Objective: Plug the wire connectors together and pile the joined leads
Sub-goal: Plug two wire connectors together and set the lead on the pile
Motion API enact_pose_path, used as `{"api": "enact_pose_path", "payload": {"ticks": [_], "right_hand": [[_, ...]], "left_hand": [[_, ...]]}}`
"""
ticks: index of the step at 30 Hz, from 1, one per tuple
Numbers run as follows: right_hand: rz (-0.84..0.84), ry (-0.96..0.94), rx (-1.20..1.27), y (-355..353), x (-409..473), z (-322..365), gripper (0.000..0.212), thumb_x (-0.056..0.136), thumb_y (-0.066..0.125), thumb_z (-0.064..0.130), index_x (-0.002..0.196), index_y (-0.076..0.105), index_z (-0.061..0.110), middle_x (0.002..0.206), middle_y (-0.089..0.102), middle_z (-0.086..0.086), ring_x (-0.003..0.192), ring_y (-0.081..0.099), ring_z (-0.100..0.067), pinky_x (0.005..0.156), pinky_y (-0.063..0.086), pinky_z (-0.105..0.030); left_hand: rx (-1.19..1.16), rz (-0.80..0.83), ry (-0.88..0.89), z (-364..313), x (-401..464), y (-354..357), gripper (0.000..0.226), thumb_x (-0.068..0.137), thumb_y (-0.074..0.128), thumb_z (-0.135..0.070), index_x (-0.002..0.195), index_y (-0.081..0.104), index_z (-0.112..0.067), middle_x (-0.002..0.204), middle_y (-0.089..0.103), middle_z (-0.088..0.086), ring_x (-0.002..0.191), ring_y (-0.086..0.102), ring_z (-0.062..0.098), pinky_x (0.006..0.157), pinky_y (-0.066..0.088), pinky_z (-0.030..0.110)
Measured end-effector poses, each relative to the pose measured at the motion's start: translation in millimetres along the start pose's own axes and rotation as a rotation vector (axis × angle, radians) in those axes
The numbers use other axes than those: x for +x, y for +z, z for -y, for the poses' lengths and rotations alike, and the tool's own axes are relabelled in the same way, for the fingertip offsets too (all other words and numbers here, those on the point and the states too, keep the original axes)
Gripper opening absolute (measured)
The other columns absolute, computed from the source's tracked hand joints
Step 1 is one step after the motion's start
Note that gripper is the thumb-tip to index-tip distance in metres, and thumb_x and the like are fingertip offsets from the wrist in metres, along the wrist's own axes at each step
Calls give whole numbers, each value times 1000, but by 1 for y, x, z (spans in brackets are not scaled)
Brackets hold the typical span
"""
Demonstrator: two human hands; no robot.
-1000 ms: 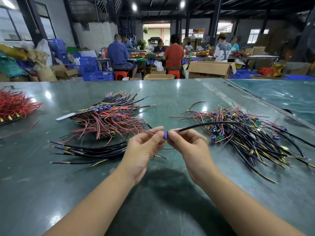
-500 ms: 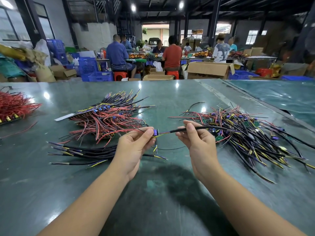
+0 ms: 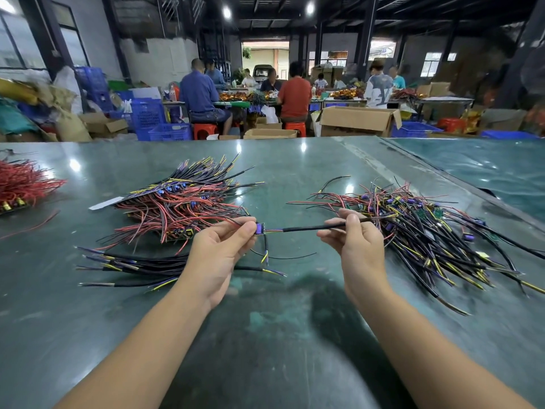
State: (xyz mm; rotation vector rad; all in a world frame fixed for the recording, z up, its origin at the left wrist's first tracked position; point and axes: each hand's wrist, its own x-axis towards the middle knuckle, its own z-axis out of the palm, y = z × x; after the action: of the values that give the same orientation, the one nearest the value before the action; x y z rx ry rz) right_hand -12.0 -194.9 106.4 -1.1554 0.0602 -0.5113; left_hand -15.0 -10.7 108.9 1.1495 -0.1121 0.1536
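Note:
My left hand (image 3: 219, 255) pinches a small purple connector (image 3: 259, 228) with red and black leads trailing left from it. A black sleeved lead (image 3: 306, 228) runs from that connector to the right, and my right hand (image 3: 355, 243) pinches it between thumb and fingers. The lead hangs stretched between both hands just above the green table (image 3: 265, 335). Behind my left hand lies a pile of joined red-and-black leads (image 3: 180, 205). A loose heap of black leads with purple connectors (image 3: 427, 228) spreads to the right of my right hand.
A small bundle of black leads with yellow tips (image 3: 138, 267) lies left of my left hand. Red wires (image 3: 23, 184) sit at the table's far left edge. Beyond the table stand cardboard boxes (image 3: 356, 121), blue crates (image 3: 169, 131) and several seated people.
My hands have drawn apart: the left stays on the connector while the right has slid rightward along the black lead, which now stretches between them.

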Motion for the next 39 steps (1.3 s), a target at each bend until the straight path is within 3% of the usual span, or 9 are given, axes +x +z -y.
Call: {"api": "enact_pose_path", "payload": {"ticks": [9, 12, 14, 18, 21, 26, 31, 36, 39], "right_hand": [[85, -328, -519, -10, 6, -9, 22, 102, 33, 10, 94, 50, 20, 73, 61, 2, 57, 66, -10, 61, 51, -18], [91, -133, -649, -14, 8, -2, 45, 102, 36, 34, 81, 61, 2, 58, 63, -4, 49, 64, -15, 61, 53, -35], [188, -68, -720, -15, 0, 4, 65, 95, 36, 55, 64, 62, 4, 50, 61, -7, 42, 57, -12, 54, 46, -31], [374, -715, -919, -6, -20, 5, 36, 90, 47, 39, 83, 66, 9, 76, 62, 1, 77, 53, -14, 74, 45, -32], [519, -917, -1097, -1, -20, 1, 27, 87, 62, 20, 112, 67, 11, 103, 64, -1, 100, 54, -24, 90, 45, -32], [525, -866, -997, -6, -17, 4, 25, 91, 56, 9, 109, 70, 14, 94, 65, -1, 79, 62, -22, 63, 52, -33], [186, -881, -914, -17, 10, 14, 24, 90, 56, 4, 109, 70, 5, 95, 66, -9, 83, 63, -24, 72, 49, -34], [-275, -480, -1521, -51, 42, 7, 25, 86, 61, 15, 105, 72, 26, 130, 56, -7, 120, 38, -35, 100, 18, -44], [-39, -502, -1549, -44, 33, -5, 38, 83, 59, 13, 114, 67, 34, 136, 52, 3, 122, 33, -33, 97, 18, -42]], "left_hand": [[-14, -20, -52, 5, 1, 1, 9, 83, 61, 0, 85, 67, -5, 69, 71, -5, 67, 65, 1, 65, 53, 12], [10, -64, -29, 4, 3, -4, 9, 84, 61, 1, 86, 66, -5, 69, 71, -7, 67, 64, 0, 68, 54, 13], [40, -89, -5, 4, 4, -8, 8, 85, 61, 1, 87, 66, -5, 69, 71, -8, 66, 64, 0, 70, 54, 13], [60, -11, -1, 3, 2, -7, 11, 79, 65, -5, 89, 68, -8, 72, 71, -6, 70, 64, 1, 77, 53, 15], [14, 47, -7, 0, 1, -7, 21, 69, 67, -14, 90, 69, -9, 73, 69, -5, 69, 63, 2, 73, 54, 14], [-73, 54, -39, -1, 0, -4, 28, 67, 68, -16, 94, 70, -10, 79, 72, 1, 69, 66, 6, 67, 55, 16], [-59, 70, -45, -2, -2, -5, 38, 69, 68, -25, 105, 66, -11, 96, 74, 7, 78, 69, 13, 70, 57, 23], [141, -174, 131, 3, 6, -9, 23, 92, 54, 2, 91, 69, -16, 85, 70, 2, 67, 65, 5, 67, 56, 19], [259, -325, 289, 3, 12, -13, 38, 92, 47, 9, 88, 67, -23, 85, 66, -5, 67, 62, -1, 68, 55, 16]]}}
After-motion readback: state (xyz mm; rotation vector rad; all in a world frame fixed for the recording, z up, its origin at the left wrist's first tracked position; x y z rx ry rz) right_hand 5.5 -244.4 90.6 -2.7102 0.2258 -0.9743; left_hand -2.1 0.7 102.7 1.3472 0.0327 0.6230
